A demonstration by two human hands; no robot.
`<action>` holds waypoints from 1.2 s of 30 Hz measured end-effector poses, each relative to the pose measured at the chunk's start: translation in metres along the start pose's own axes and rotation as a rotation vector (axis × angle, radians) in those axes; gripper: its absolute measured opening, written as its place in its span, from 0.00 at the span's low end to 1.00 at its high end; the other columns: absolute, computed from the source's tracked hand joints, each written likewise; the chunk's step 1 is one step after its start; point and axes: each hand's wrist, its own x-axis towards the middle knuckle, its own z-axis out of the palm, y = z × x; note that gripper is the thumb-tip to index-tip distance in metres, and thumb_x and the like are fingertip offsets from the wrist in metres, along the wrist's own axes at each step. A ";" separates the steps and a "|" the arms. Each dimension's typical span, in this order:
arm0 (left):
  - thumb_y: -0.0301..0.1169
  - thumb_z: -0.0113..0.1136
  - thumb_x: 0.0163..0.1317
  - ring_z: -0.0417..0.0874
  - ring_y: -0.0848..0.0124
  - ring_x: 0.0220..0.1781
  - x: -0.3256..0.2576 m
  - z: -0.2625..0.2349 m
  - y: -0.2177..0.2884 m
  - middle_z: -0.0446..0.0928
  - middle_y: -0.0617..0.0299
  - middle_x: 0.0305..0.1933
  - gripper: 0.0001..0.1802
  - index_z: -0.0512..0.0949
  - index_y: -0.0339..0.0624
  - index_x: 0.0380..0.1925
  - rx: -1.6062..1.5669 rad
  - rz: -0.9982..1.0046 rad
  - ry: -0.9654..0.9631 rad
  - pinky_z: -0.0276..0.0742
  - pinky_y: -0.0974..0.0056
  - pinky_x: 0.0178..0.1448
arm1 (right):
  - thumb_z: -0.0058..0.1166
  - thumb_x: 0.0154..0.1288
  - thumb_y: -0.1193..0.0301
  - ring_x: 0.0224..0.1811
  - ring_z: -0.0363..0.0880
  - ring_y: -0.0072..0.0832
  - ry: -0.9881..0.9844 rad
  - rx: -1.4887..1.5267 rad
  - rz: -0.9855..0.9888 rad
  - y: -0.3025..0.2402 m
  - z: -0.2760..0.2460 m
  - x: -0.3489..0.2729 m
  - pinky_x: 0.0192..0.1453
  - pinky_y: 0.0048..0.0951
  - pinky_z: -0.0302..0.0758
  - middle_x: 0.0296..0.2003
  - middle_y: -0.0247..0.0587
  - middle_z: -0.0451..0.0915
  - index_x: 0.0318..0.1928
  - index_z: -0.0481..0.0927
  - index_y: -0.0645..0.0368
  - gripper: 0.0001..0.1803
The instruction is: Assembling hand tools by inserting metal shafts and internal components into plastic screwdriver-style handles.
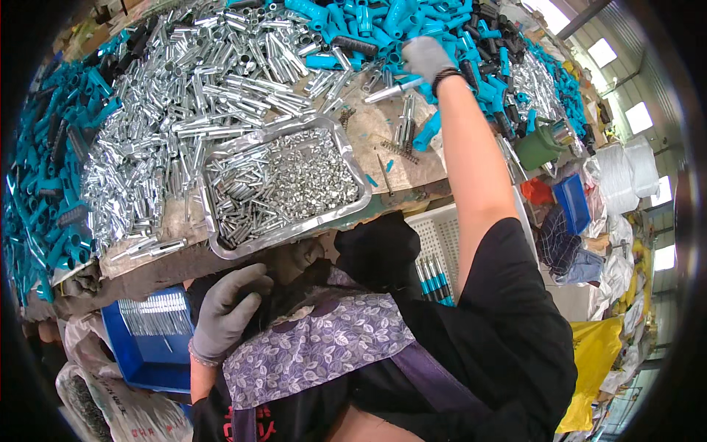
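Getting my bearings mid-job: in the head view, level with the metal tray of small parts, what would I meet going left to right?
Heap of teal parts, silver tubes, metal tray, coil spring, right forearm, green container, white bundle.

Site type: industrial assembly workshop. Indicators: a workbench (407, 174) heaped with metal tubes (221, 92) and teal plastic sleeves (383, 22), a metal tray (298, 227) of small fittings (313, 173), a blue parts bin (157, 376), and bright window panels (639, 117) along a ribbed building shell (666, 55).
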 end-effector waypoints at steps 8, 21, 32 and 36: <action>0.19 0.53 0.68 0.81 0.69 0.54 0.007 0.020 0.009 0.82 0.56 0.50 0.22 0.73 0.32 0.62 0.060 0.112 -0.117 0.74 0.64 0.63 | 0.56 0.66 0.60 0.57 0.81 0.51 -0.136 0.670 0.695 -0.051 0.017 0.025 0.61 0.46 0.78 0.52 0.58 0.83 0.47 0.84 0.64 0.20; 0.51 0.54 0.74 0.77 0.76 0.37 0.012 0.058 0.002 0.75 0.63 0.45 0.33 0.63 0.37 0.66 -0.199 0.218 -0.157 0.76 0.69 0.41 | 0.57 0.72 0.65 0.54 0.78 0.37 0.262 1.694 -0.340 -0.267 -0.160 -0.222 0.59 0.40 0.75 0.48 0.48 0.78 0.58 0.74 0.64 0.20; 0.31 0.63 0.62 0.78 0.50 0.60 0.004 0.071 -0.062 0.77 0.45 0.56 0.23 0.76 0.36 0.56 0.628 0.556 -0.162 0.74 0.55 0.64 | 0.56 0.57 0.33 0.48 0.80 0.39 0.015 0.658 -0.514 -0.283 -0.182 -0.252 0.44 0.44 0.81 0.47 0.46 0.77 0.73 0.63 0.60 0.54; 0.25 0.56 0.68 0.75 0.60 0.67 -0.018 0.085 -0.064 0.75 0.54 0.64 0.24 0.71 0.38 0.64 -0.038 0.213 -0.276 0.69 0.58 0.71 | 0.60 0.50 0.32 0.46 0.77 0.34 0.079 0.598 -0.555 -0.300 -0.198 -0.250 0.41 0.39 0.80 0.45 0.40 0.76 0.72 0.65 0.56 0.56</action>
